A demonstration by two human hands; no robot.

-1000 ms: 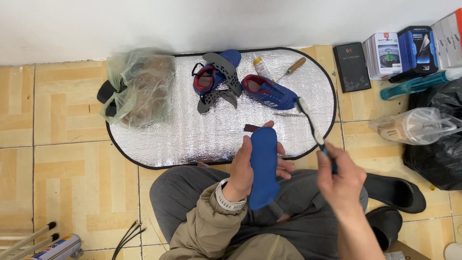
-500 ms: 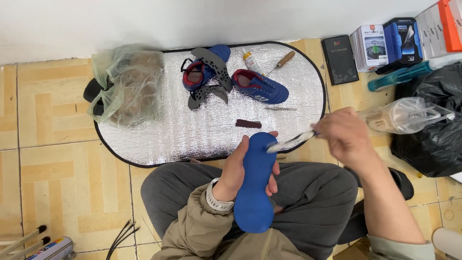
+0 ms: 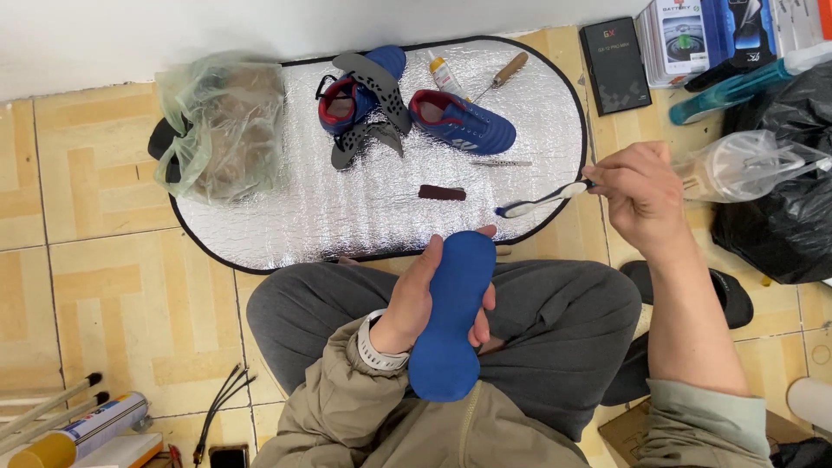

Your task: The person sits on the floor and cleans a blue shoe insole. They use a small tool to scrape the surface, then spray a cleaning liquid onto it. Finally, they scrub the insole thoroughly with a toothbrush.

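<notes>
Left hand (image 3: 414, 299) is clamped around a smooth blue insole (image 3: 451, 316), elongated with rounded ends, held upright above the lap. Right hand (image 3: 637, 195) is closed on the handle of a white toothbrush (image 3: 542, 201), bristle head pointing toward the insole, not touching it. Ahead lies an oval quilted silver mat (image 3: 364, 208) with black edging, carrying 2 blue shoes (image 3: 464, 123) and a wooden-handled awl (image 3: 501, 74). A crumpled translucent bag (image 3: 221, 126) sits at its left end. Floor is tan patterned tile (image 3: 87, 225); wall is white.
</notes>
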